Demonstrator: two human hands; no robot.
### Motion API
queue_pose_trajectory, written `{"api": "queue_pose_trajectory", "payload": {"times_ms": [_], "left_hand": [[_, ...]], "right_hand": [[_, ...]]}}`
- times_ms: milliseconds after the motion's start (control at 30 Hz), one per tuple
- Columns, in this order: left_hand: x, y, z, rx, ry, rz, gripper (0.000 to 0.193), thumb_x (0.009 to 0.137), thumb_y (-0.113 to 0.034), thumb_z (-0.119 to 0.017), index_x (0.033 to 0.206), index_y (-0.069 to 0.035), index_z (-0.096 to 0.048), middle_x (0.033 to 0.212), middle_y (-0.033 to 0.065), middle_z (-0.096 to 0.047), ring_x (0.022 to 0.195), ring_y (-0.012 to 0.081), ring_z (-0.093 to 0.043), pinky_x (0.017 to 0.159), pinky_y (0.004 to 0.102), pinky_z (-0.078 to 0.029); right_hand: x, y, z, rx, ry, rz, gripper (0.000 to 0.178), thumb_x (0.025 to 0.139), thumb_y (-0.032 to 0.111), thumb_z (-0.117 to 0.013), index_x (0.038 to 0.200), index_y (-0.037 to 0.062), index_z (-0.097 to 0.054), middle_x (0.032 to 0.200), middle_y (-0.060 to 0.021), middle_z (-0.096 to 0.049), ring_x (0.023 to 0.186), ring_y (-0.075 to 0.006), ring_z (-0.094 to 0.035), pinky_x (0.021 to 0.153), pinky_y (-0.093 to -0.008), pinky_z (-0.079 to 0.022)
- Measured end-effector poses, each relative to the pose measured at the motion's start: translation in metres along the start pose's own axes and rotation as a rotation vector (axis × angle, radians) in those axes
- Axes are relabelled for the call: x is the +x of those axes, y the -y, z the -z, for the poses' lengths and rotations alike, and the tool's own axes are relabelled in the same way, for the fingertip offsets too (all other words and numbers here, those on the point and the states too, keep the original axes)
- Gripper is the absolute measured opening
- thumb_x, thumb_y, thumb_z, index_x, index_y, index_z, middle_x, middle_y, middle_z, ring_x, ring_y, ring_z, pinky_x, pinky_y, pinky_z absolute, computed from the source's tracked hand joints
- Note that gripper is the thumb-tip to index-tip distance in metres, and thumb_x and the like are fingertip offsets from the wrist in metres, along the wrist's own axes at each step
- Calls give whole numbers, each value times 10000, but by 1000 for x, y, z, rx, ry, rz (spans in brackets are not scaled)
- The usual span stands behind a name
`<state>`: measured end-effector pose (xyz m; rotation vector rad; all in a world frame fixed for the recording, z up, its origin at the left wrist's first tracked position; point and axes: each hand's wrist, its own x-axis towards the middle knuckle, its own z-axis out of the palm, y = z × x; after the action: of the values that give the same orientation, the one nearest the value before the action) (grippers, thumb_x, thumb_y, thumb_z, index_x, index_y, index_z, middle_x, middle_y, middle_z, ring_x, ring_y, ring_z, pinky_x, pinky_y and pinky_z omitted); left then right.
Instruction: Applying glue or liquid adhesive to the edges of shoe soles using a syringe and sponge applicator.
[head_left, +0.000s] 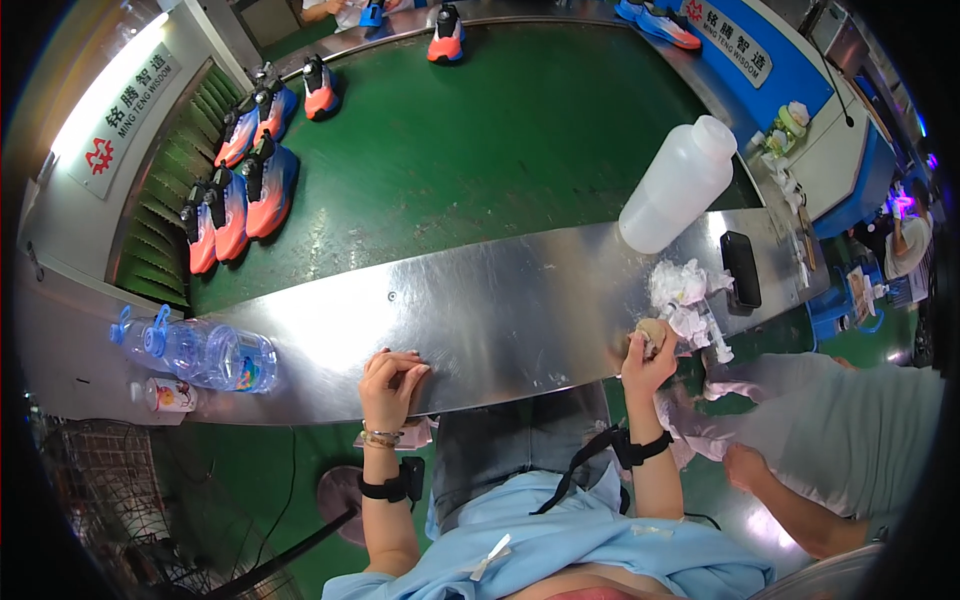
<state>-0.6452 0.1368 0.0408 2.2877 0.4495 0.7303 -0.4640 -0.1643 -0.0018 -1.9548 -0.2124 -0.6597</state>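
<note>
In the head view, we take the big white bottle as our landmark; it stands toward the right end of the metal table. Our right grip is on the near side of the bottle, closed around a tan, lumpy piece with thumb and fingers about it. The piece is nearer us than the bottle, just beside the crumpled white tissue that lies between them. Our left grip is well to the left of the bottle, at the table's near edge, its fingers curled and narrow; we cannot tell whether anything is pinched there.

Just right of the bottle we see a black case. Beyond and left of it spreads a green surface, with blue-and-orange shoes grouped far to the bottle's left. Clear plastic bottles lie far left of it too, on our side. Nearer us and right of the bottle is another person's hand.
</note>
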Motion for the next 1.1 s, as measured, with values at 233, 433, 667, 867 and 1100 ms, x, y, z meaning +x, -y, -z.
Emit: {"api": "queue_pose_trajectory", "payload": {"times_ms": [233, 433, 667, 867, 1100], "left_hand": [[1, -1, 0, -19, -23, -2, 121, 653, -104, -695, 655, -58, -583, 732, 35, -624, 754, 185, -595, 844, 357, -391], [1, -2, 3, 13, 43, -17, 147, 667, -123, -686, 646, -60, -555, 717, 26, -617, 732, 172, -591, 853, 368, -386], [0, 2, 3, 18, 50, -60, 122, 735, -130, -625, 683, -55, -544, 740, 24, -618, 742, 181, -589, 856, 371, -382], [2, -1, 4, 16, 43, -77, 79, 773, -98, -575, 722, -40, -591, 767, 35, -632, 773, 186, -604, 856, 368, -386], [2, -1, 5, -5, 36, -70, 63, 756, -98, -596, 730, -43, -614, 796, 35, -639, 786, 181, -606, 853, 361, -388]], "right_hand": [[0, 1, 0, 12, 2, -24, 314, 726, 189, -624, 936, -23, -522, 768, -115, -584, 684, -225, -583, 645, -299, -459], [-2, -6, 1, -77, -15, 20, 327, 726, 210, -621, 944, -13, -523, 764, -123, -592, 672, -241, -591, 636, -308, -462], [-1, -4, 0, -24, 1, 10, 323, 723, 199, -623, 947, -11, -522, 760, -121, -594, 660, -242, -590, 631, -310, -462], [-1, -8, -1, -35, -14, 50, 301, 724, 175, -619, 940, -11, -522, 745, -115, -596, 638, -235, -591, 617, -307, -463], [-1, -2, -1, -28, -15, 22, 304, 718, 173, -629, 935, -13, -527, 737, -118, -589, 628, -226, -587, 596, -298, -462]]}}
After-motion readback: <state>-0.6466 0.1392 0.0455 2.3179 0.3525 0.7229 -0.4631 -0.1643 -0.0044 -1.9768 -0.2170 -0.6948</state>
